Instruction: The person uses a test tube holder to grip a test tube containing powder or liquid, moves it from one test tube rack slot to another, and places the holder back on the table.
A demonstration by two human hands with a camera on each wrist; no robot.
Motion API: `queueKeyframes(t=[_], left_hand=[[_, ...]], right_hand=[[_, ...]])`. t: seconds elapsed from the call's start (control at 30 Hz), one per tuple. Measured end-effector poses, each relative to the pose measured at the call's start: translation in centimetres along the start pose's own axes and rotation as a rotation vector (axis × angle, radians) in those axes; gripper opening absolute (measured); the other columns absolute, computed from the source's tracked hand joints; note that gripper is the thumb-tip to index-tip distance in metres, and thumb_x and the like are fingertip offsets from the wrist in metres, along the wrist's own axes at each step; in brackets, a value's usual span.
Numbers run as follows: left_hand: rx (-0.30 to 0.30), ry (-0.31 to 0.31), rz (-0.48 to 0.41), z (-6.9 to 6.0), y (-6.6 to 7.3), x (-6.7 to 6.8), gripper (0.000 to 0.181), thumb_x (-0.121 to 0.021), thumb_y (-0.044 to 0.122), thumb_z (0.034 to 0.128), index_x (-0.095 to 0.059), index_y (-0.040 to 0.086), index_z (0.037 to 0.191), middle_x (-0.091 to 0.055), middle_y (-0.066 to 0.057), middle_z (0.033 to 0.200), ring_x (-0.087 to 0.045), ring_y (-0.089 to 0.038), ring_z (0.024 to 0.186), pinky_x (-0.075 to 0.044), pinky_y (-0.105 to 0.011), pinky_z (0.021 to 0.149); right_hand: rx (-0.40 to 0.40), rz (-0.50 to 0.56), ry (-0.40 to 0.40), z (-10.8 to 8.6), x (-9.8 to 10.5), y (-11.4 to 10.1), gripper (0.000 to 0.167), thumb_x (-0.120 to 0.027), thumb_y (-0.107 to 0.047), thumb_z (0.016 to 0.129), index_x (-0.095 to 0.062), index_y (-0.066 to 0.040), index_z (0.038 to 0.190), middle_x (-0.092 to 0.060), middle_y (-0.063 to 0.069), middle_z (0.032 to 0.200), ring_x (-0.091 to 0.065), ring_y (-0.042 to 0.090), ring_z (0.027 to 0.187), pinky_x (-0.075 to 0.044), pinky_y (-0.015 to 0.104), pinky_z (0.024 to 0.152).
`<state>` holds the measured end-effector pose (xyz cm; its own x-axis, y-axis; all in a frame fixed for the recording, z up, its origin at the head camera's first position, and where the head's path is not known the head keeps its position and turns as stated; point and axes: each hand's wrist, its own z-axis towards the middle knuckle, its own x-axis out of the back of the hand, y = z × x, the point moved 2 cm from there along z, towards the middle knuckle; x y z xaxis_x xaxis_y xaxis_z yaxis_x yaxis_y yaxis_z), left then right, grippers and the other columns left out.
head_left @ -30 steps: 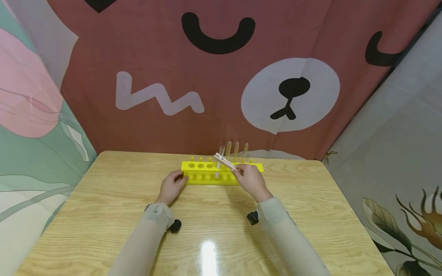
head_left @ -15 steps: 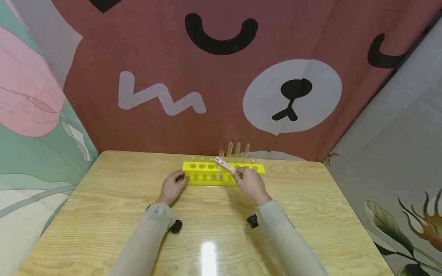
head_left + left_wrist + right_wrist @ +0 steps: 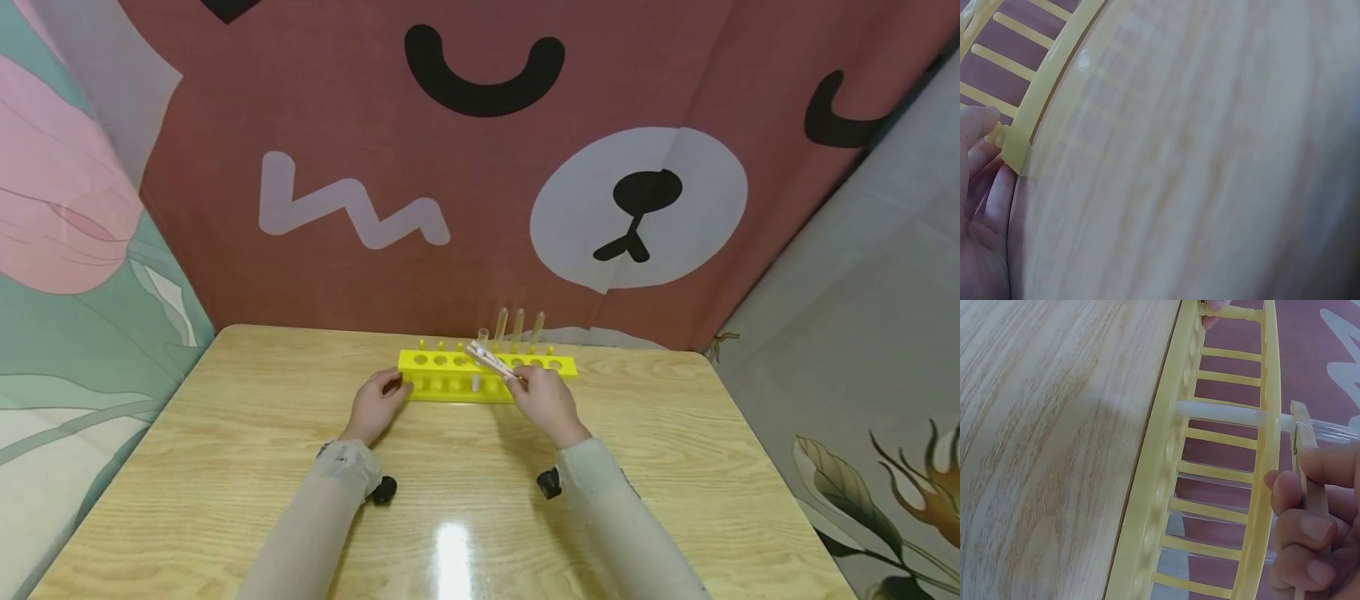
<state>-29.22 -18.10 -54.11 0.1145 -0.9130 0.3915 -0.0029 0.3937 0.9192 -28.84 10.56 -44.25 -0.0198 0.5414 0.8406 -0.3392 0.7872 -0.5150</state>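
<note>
The test tube (image 3: 483, 335) sits lower in the rack than a second ago, and the wooden clamp (image 3: 489, 359) on it and the right hand (image 3: 547, 402) have come down with it; the left hand (image 3: 377, 406) keeps its place at the rack's end. Nearest, two pale sleeves (image 3: 303, 525) reach in from the table's (image 3: 637, 400) near edge. The hands are apart: the left pinches the yellow rack (image 3: 442, 397) at its left end, while the right has its fingers curled round the clamp. The rack stands near the table's far edge, roughly midway between its far corners. The tube goes through the fourth hole from the rack's left end, white in its lower part, its bottom at the base plate; whether it rests there I cannot tell. Behind, toward the rack's right end, three clear tubes (image 3: 519, 329) stand rounded ends up, unchanged. Beyond the far edge hangs a reddish printed curtain (image 3: 337, 283).
</note>
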Motion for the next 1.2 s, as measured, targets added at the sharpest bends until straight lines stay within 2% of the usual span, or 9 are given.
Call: queueKeyframes(t=[0.27,0.53,1.2], left_hand=[[-0.016,-0.007,-0.006,0.05,0.31,-0.11,0.049,-0.066,0.021,0.1004,-0.056,-0.009,0.138,-0.046,-0.026,0.149,-0.050,-0.038,0.135,-0.047,-0.043,0.109],[-0.008,-0.009,-0.005,0.10,0.39,-0.20,0.048,-0.066,0.022,0.1005,-0.057,-0.008,0.138,-0.046,-0.025,0.149,-0.051,-0.038,0.135,-0.047,-0.044,0.109],[-0.007,0.002,0.013,-0.03,-0.10,0.00,0.049,-0.066,0.022,0.1001,-0.057,-0.008,0.137,-0.047,-0.026,0.148,-0.051,-0.040,0.134,-0.046,-0.046,0.109]], right_hand=[[0.042,0.005,0.030,-0.02,0.00,0.14,0.016,-0.064,-0.017,0.101,-0.072,-0.005,0.095,-0.045,0.000,0.059,-0.031,0.010,0.043,-0.025,0.022,0.040],[0.046,0.025,0.020,-0.08,0.09,0.08,0.025,-0.063,-0.020,0.102,-0.072,-0.001,0.089,-0.040,-0.001,0.054,-0.029,0.012,0.043,-0.024,0.023,0.040],[0.034,0.082,0.031,0.20,0.59,-0.58,0.025,-0.061,-0.022,0.104,-0.075,-0.001,0.098,-0.040,0.000,0.052,-0.029,0.012,0.040,-0.024,0.021,0.038]])
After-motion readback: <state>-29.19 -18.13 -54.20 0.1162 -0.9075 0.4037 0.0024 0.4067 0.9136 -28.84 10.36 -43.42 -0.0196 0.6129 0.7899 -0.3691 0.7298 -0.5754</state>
